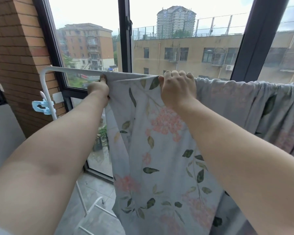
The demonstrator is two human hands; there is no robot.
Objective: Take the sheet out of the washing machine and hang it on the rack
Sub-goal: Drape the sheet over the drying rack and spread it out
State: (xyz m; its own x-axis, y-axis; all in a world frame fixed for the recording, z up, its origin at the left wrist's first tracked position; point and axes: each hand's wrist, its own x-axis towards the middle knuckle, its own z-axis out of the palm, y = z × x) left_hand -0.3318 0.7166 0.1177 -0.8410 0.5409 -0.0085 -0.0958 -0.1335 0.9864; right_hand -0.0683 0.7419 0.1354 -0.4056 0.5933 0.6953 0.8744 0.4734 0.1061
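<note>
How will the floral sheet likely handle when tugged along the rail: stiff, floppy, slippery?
Probably floppy: the sheet hangs in soft folds from the rail and bunches toward the right. It may slide easily on the smooth white rail. Where the left hand and right hand grip it, the edge pulls taut, so it likely stretches little.

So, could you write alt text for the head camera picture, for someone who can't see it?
A person holds a grey floral sheet draped over a white drying rack: the left-hand grip pinches its top edge, the right-hand grip holds it further right. Behind, a window shows apartment buildings.
</note>
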